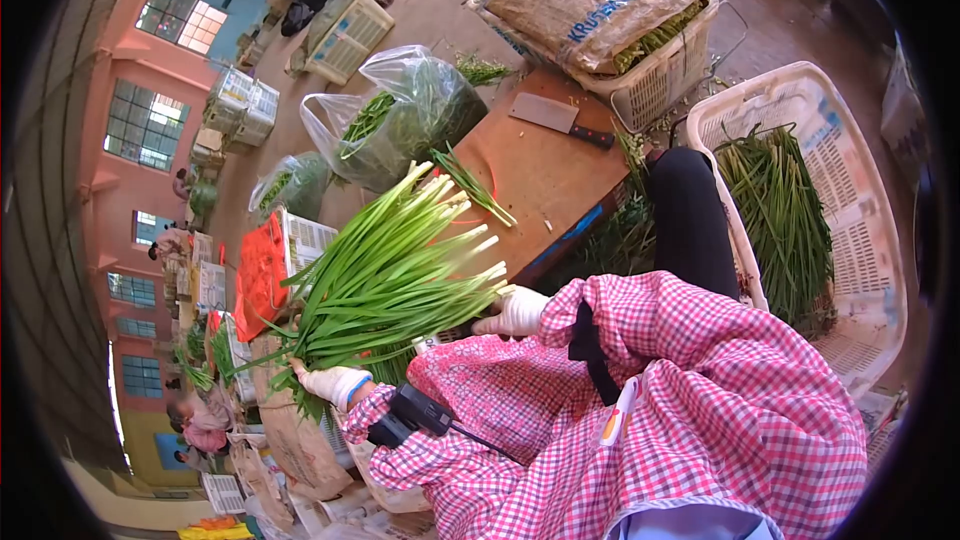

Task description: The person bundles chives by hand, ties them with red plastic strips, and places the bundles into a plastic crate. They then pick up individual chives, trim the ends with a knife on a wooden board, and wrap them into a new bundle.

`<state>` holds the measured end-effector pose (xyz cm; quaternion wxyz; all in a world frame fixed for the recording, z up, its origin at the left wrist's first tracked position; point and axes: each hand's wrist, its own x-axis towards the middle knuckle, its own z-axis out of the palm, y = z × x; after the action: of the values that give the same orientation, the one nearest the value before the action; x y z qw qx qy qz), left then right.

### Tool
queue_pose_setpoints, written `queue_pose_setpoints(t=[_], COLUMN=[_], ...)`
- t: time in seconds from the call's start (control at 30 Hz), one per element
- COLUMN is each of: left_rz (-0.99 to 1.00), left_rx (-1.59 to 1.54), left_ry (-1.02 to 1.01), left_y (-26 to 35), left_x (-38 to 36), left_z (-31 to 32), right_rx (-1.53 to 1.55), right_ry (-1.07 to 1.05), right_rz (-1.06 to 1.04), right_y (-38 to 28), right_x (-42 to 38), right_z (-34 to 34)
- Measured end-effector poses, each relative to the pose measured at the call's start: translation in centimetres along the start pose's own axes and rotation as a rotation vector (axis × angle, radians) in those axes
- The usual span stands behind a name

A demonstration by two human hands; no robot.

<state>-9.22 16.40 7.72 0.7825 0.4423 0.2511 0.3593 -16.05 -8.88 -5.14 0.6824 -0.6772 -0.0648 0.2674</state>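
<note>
A large bunch of what look like garlic chives (400,250) lies across both hands, its pale cut ends fanned toward the board and its green leaves trailing left. My left hand (335,383), white-wrapped at the palm, grips the leafy end with fingers partly hidden by the leaves. Near the stem side, my right hand (512,312) is closed on the bunch's lower edge, its wrapped back showing and most fingers covered. Beyond the stems is a brown wooden board (545,165). A cleaver (560,118) and a few loose stalks (475,188) lie on it.
At right, a white plastic crate (865,210) holds long green stalks (775,220). Another crate (650,100) with a brown sack (590,5) stands behind the board. Clear bags of greens (410,110) sit beside it. A red bag (262,275) hangs at left; other people work farther off.
</note>
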Motion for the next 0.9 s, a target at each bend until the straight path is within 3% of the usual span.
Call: queue_pose_setpoints(t=[0.07,0.1,0.17,0.23,0.27,0.33,0.4,0.5,0.53,0.6,0.67,0.7,0.73,0.77,0.8,0.83,0.9], left_rz=[0.0,-0.007,-0.004,0.026,0.03,0.148,0.126,0.103,0.127,0.153,0.083,0.087,0.092,0.074,0.057,-0.092,-0.104], left_rx=[0.015,-0.014,-0.01,-0.027,-0.028,0.01,0.003,-0.016,0.008,0.028,-0.065,-0.048,-0.051,-0.047,-0.043,-0.014,-0.046], left_ry=[-0.021,0.011,-0.039,-0.173,-0.169,-0.059,-0.082,0.006,0.025,0.049,0.037,0.062,0.064,0.034,0.003,-0.012,-0.03], left_y=[0.0,0.3,1.4,2.1,2.5,3.2,3.5,3.7,3.6,3.3,2.5,2.6,2.4,2.4,2.4,2.9,2.3], left_x=[-0.3,-1.0,-1.1,1.0,1.6,2.5,3.3,1.6,1.1,1.9,4.9,3.6,3.3,3.0,2.5,1.9,0.3], left_z=[-0.2,0.1,0.0,-1.0,-1.1,-1.0,-1.5,-0.9,-0.6,-1.4,-3.7,-3.1,-3.2,-3.0,-2.8,-2.9,-2.6], right_rx=[-0.206,-0.355,-0.532,-0.955,-1.231,-1.395,-1.411,-0.974,-0.772,-0.377,-0.088,0.211,0.33,0.439,0.547,0.53,0.609], right_ry=[0.151,0.039,-0.073,-0.267,-0.367,-0.587,-0.461,-0.068,0.013,0.13,0.069,-0.035,-0.037,-0.08,-0.124,-0.118,-0.115], right_rz=[-0.426,-0.467,-0.31,-0.159,0.057,0.2,0.199,-0.142,-0.143,-0.342,-0.31,-0.3,-0.367,-0.29,-0.212,-0.182,-0.228], right_y=[2.4,3.3,3.5,5.6,6.2,6.9,3.2,1.2,0.6,2.1,3.5,4.0,4.4,3.5,2.6,2.9,3.4], right_x=[1.3,1.3,-1.0,-2.1,-2.9,-4.1,-5.9,-6.4,-6.2,-4.0,-1.4,0.0,1.0,0.9,0.6,1.1,1.6], right_z=[1.3,0.4,-1.2,-4.0,-5.2,-8.2,-8.2,-6.9,-6.1,-4.5,-3.0,-2.0,-0.9,-0.4,-0.1,0.2,0.9])
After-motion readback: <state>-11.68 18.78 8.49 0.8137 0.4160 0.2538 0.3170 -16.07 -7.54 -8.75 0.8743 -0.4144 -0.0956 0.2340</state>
